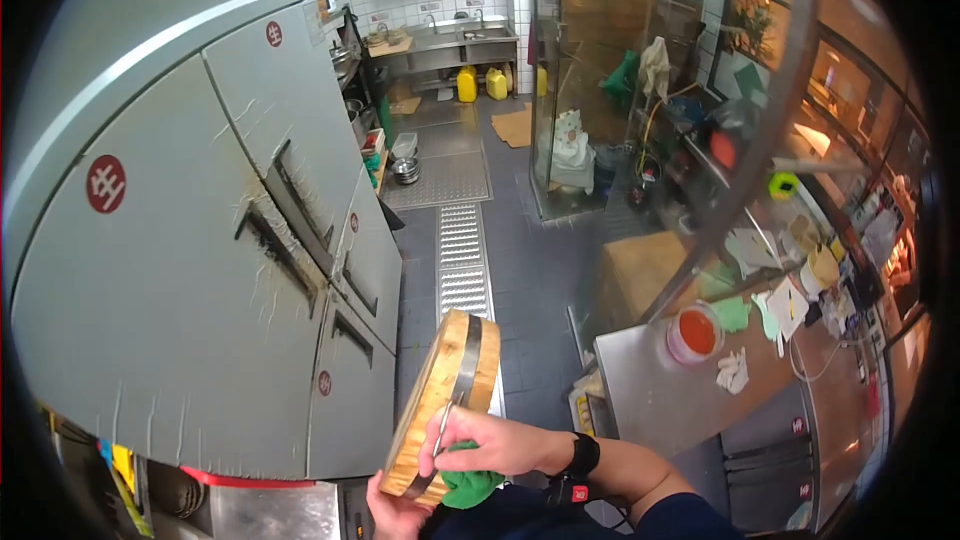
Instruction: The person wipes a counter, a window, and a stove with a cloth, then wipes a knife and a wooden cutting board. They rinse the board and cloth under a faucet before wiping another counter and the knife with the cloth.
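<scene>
A thick round wooden chopping block with a dark metal band stands tilted on its edge before me. My left hand grips its lower rim from below, at the bottom of the view. My right hand is closed round a thin metal handle at the block's band. A bunched green cloth hangs under my right hand, against the block's side. A black band circles my right wrist.
A tall grey refrigerator with dark handles stands left. At right, a steel table bears a tub of red contents and a white glove. A floor drain grate leads toward a far sink and yellow jugs.
</scene>
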Demonstrator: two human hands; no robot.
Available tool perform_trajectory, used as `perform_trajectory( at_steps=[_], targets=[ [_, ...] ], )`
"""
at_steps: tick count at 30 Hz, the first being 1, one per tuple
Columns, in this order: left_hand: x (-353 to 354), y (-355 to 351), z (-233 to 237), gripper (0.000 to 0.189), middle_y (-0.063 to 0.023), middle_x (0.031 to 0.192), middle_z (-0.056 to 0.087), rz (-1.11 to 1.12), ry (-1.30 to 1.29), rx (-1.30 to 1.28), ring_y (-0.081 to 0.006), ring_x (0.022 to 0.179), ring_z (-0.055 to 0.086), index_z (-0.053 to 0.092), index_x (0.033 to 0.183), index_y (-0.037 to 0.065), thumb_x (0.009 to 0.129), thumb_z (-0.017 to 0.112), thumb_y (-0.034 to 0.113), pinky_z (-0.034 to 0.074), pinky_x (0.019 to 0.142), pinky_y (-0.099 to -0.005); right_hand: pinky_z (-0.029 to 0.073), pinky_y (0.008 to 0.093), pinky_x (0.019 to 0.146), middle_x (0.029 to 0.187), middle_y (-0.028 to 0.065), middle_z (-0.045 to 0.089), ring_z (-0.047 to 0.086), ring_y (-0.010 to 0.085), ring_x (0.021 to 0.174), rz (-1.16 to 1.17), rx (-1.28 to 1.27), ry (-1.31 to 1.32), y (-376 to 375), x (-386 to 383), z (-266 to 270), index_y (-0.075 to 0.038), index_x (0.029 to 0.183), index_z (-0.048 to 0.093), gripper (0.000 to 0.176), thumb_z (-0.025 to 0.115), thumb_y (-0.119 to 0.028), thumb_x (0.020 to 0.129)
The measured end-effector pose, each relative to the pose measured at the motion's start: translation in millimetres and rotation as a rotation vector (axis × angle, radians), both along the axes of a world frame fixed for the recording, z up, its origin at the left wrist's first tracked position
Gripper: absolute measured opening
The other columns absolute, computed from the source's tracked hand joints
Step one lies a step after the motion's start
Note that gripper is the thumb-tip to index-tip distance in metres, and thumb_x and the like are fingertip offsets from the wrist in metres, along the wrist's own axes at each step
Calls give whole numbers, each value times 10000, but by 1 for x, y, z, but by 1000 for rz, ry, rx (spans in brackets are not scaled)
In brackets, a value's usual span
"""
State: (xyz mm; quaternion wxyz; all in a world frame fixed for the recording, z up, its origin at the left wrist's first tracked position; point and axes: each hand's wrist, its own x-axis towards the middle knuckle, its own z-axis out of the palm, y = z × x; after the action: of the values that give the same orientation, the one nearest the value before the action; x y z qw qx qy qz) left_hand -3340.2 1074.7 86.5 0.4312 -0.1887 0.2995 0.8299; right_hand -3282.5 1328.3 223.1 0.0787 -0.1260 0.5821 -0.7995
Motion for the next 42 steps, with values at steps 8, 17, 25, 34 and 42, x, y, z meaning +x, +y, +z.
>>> perform_trajectory(
  at_steps=[8,17,25,34,42],
  targets=[
    [-192,160,15,669,-184,1471,508,-191,50,82,-387,1362,479,479,1470,86,926,438,473,383,1119,-585,468,338,948,1158,136,662,617,183,1074,-179,-86,-92,142,-135,3,-101,1184,468,283,655,-115,971],
    [-388,349,8,638,-182,1447,542,-240,-94,64,-387,1339,503,522,1429,67,934,410,454,351,1132,-591,482,340,941,1124,135,657,610,194,1084,-351,-161,-153,301,-319,16,-97,1159,476,289,681,-112,957],
    [-536,521,-1,555,-151,1415,570,-229,-17,27,-345,1319,525,546,1404,112,968,397,422,402,1104,-556,480,330,970,1151,99,646,608,160,1095,-227,-82,-41,480,-492,-10,-40,1203,462,328,677,-144,979],
    [-690,691,28,602,-179,1424,571,-69,291,-67,-397,1309,525,568,1383,104,896,531,457,354,1114,-622,471,342,991,1146,94,653,608,171,1114,-88,-66,-70,673,-689,6,-44,1197,480,351,704,-180,964],
    [-910,836,-26,624,-171,1453,552,-83,-122,106,-408,1345,499,549,1403,84,897,526,448,331,1128,-636,480,359,963,1168,128,660,626,198,1087,-126,11,40,822,-876,-11,-97,1212,464,329,673,-92,958]
  ],
)
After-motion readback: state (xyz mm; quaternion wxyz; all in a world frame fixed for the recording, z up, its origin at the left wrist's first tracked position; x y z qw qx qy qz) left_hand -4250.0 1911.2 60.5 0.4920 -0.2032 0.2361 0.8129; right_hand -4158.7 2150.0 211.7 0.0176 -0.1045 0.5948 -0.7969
